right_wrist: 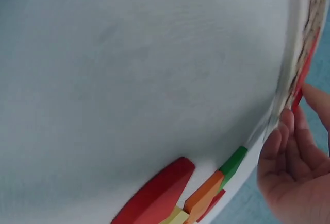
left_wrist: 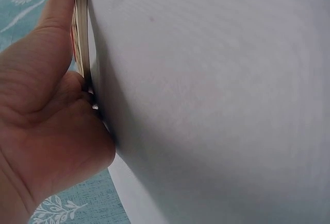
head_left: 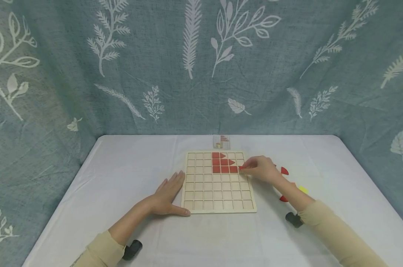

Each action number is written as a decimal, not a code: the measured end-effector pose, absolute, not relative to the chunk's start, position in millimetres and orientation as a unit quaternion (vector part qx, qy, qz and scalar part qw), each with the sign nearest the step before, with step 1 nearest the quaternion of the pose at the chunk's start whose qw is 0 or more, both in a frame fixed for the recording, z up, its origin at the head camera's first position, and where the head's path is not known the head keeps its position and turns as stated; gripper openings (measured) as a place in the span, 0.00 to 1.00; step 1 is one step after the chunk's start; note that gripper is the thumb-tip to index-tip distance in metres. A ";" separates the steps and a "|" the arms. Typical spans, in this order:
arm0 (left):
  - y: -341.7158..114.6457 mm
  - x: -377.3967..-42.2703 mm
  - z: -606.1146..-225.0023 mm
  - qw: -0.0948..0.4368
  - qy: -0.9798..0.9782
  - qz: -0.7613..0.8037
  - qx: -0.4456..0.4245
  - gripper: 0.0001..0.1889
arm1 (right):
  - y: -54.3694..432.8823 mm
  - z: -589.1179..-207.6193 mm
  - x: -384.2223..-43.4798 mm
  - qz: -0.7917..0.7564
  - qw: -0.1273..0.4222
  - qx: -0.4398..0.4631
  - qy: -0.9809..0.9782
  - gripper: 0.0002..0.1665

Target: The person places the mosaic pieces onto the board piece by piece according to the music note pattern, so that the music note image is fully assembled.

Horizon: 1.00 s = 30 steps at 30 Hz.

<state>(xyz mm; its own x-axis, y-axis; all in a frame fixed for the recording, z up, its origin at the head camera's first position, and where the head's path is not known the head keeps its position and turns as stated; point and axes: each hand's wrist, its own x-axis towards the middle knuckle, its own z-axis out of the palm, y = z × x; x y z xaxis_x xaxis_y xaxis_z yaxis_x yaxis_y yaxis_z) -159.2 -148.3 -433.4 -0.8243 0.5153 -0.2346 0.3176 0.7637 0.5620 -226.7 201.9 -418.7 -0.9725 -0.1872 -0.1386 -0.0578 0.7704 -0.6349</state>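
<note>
A pale wooden grid board [head_left: 218,195] lies on the white table, with red squares and triangles [head_left: 220,162] filling part of its three back rows. Spread along the board's left edge is my left hand [head_left: 166,196], its thumb reaching across the front corner. My right hand [head_left: 262,169] pinches a small red piece [head_left: 240,168] between thumb and fingertips at the right end of the third row, beside a red square. The fingers cover most of that piece. In the right wrist view, the same red piece [right_wrist: 299,98] shows at the fingertips, right over the board's edge.
Behind the board lies a small picture card [head_left: 221,142]. Loose pieces sit to the right, partly under my right forearm: a red rounded piece [right_wrist: 154,193], an orange one [right_wrist: 203,195], a green one [right_wrist: 233,165] and a yellow one [head_left: 303,190]. A patterned curtain [head_left: 175,96] hangs behind the table.
</note>
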 end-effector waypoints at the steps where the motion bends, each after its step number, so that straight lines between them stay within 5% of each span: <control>1: -148.0 -158.9 -432.7 0.192 0.919 0.259 0.226 0.65 | 201.1 -419.3 -226.0 -0.327 0.094 -0.070 0.938 0.14; 30: -147.2 -159.5 -428.1 0.192 0.916 0.263 0.233 0.65 | 210.9 -418.4 -219.5 -0.387 0.089 -0.017 0.917 0.18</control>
